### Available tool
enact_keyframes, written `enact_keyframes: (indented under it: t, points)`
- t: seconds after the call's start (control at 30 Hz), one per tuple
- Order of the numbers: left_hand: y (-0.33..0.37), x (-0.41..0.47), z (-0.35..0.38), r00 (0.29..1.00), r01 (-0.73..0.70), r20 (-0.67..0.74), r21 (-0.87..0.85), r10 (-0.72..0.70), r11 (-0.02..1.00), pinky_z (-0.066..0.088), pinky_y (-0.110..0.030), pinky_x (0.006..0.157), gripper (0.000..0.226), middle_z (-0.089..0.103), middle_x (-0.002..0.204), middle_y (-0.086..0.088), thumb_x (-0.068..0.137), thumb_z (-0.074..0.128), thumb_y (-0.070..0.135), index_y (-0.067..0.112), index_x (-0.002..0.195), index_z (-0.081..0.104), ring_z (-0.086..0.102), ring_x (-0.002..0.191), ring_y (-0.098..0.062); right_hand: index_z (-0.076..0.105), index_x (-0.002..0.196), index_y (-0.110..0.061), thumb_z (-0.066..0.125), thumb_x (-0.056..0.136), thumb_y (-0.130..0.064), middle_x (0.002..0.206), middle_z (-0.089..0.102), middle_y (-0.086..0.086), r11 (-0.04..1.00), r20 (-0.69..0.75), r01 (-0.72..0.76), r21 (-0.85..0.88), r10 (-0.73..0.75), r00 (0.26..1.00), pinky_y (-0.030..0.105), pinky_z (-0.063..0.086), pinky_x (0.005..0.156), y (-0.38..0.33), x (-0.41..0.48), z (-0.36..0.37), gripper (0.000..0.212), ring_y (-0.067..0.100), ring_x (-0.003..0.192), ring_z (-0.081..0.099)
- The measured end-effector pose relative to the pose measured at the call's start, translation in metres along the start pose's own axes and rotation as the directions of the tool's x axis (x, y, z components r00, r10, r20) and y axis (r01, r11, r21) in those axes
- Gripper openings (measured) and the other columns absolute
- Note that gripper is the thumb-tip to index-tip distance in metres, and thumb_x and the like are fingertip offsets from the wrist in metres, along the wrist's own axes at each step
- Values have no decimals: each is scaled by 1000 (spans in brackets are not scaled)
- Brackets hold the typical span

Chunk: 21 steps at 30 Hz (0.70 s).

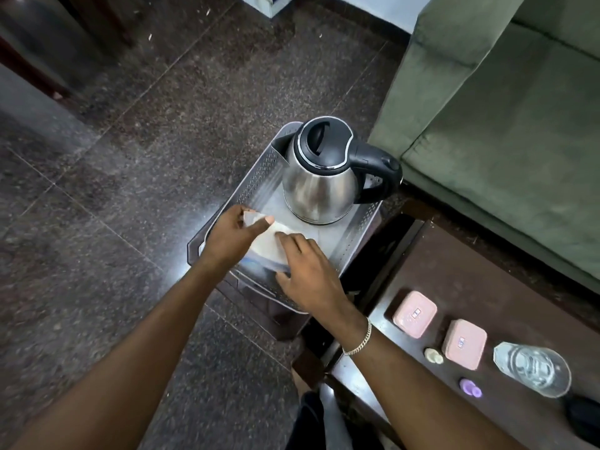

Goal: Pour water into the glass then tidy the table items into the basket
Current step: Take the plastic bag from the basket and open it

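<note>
A grey perforated basket (251, 177) stands on a low stool on the floor. A steel kettle (319, 186) with a black lid and handle stands in its far end. In the near end lies a clear lidded container (271, 246) with something pale inside. My left hand (235, 237) grips its far left corner, thumb on the lid. My right hand (306, 271) rests on its near right side. A glass (532, 368) with water stands on the dark table (470, 271) at the right.
Two pink lidded boxes (414, 314) (464, 344), a small cream object (433, 356) and a small purple object (470, 387) lie on the table. A green sofa (506, 131) stands behind it. Dark stone floor spreads to the left.
</note>
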State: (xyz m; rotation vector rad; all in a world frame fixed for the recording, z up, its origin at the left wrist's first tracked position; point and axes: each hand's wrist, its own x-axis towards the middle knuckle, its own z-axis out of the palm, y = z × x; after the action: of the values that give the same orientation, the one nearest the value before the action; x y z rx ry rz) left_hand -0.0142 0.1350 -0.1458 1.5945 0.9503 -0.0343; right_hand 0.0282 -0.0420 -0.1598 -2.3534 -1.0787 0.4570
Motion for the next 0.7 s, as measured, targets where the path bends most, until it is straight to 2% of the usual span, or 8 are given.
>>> enact_keyframes:
  t: [0.07,0.1,0.17,0.27,0.37,0.53,0.63,0.7]
  points:
    - [9,-14,1,1000,10,11,-240,-8,971,60,-46,75,37,72,96,-11,81,83,40,17,105,66,70,83,-23,56,137,-11,68,83,-19,126,63,8,997,-69,17,69,-12,998,45,54,95,-2,-1,-11,57,31,110,60]
    - [15,-22,1,999,4,31,-330,7,944,62,-41,71,42,72,97,-8,79,83,44,20,108,65,70,81,-19,60,133,-9,67,84,-16,122,66,9,994,-108,12,111,0,994,43,55,92,-3,-1,-18,50,31,108,63]
    - [23,-42,3,993,-43,81,-421,85,906,62,-32,70,51,75,94,2,77,81,44,23,118,61,71,79,-13,67,122,-6,66,85,-12,109,71,11,980,-193,-14,198,53,980,38,54,83,-5,-3,-34,37,31,97,67]
    - [31,-70,16,974,-174,77,-336,211,925,63,-35,84,63,78,100,3,74,84,34,21,130,57,73,94,-12,71,103,-10,69,88,-15,85,70,3,939,-264,-30,344,127,956,28,46,69,-5,-12,-65,16,17,76,62]
    - [46,-86,36,944,-314,37,-217,329,924,60,-34,92,64,77,108,-1,76,88,27,15,132,60,74,101,-16,74,101,-17,72,89,-20,74,68,-8,871,-266,-49,489,203,942,13,41,64,-1,-23,-96,13,2,68,58]
    - [72,-111,81,875,-483,-27,-78,483,872,60,-25,80,43,78,107,2,88,84,17,18,127,68,76,96,-15,73,94,-21,73,90,-24,74,69,-8,784,-258,-65,618,279,925,26,51,66,19,-52,-138,5,7,67,61]
    - [94,-127,114,812,-582,-73,-25,579,813,59,-22,80,40,77,103,10,90,77,7,29,119,62,76,93,-10,75,99,-19,73,91,-22,80,73,-6,740,-286,-62,670,334,898,29,51,68,41,-76,-168,8,14,72,66]
    - [110,-135,131,785,-614,-77,43,615,788,58,-21,74,42,73,100,10,89,76,6,37,108,54,75,87,-9,75,105,-15,73,93,-16,90,78,-4,684,-307,-44,728,383,871,32,55,73,62,-91,-189,13,17,81,72]
